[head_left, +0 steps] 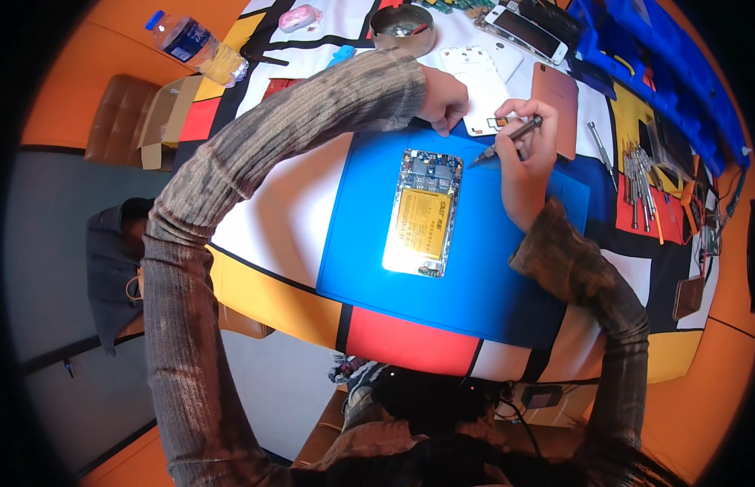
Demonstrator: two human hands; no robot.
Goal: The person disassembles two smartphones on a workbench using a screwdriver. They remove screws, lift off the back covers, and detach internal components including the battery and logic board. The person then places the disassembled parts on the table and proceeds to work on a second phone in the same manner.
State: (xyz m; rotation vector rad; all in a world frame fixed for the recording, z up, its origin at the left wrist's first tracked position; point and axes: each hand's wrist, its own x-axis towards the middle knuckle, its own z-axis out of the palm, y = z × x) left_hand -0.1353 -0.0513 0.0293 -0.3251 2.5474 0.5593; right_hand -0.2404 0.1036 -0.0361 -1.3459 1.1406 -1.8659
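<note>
My right hand (526,166) grips a dark, slim screwdriver (485,155), its thin tip pointing down and left over the blue mat (357,235). That tip is just right of the upper end of an opened phone (426,219), which lies on the mat with its circuit board and yellow battery exposed. Beyond the mat's far edge, my left hand (445,99) is closed with fingers curled downward; anything in them is hidden. A white phone housing (476,77) lies between and behind both hands. Right of it rests a copper-coloured phone cover (556,97).
A round metal bowl (402,31) stands at the back, near a white phone (527,34). Several screwdrivers (639,174) lie at the right, below blue parts bins (653,49). A water bottle (200,50) is at the far left corner, above an open cardboard box (168,122).
</note>
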